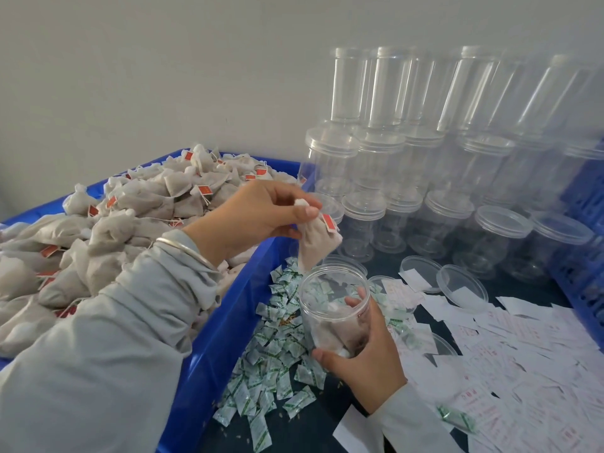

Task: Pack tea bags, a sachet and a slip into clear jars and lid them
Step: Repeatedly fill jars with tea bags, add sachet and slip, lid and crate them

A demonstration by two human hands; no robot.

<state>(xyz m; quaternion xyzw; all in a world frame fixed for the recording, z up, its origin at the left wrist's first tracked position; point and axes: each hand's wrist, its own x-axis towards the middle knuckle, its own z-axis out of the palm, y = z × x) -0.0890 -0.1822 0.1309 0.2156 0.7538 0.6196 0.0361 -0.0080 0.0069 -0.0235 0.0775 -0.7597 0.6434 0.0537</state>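
My left hand (261,210) pinches a white tea bag (315,245) by its top, and the bag, with its red tag, hangs just above the mouth of an open clear jar (333,308). My right hand (366,351) grips that jar from the right and holds it tilted above the dark table. Inside the jar lie at least one tea bag and what looks like a small sachet. A big heap of tea bags (130,217) fills the blue crate (222,341) on the left. Green-and-white sachets (277,354) lie scattered beside the crate. White slips with red print (510,361) cover the table on the right.
Stacks of lidded empty clear jars (441,178) stand at the back right against the wall. Loose clear lids (457,286) lie on the table near the slips. Another blue crate (585,250) borders the far right edge.
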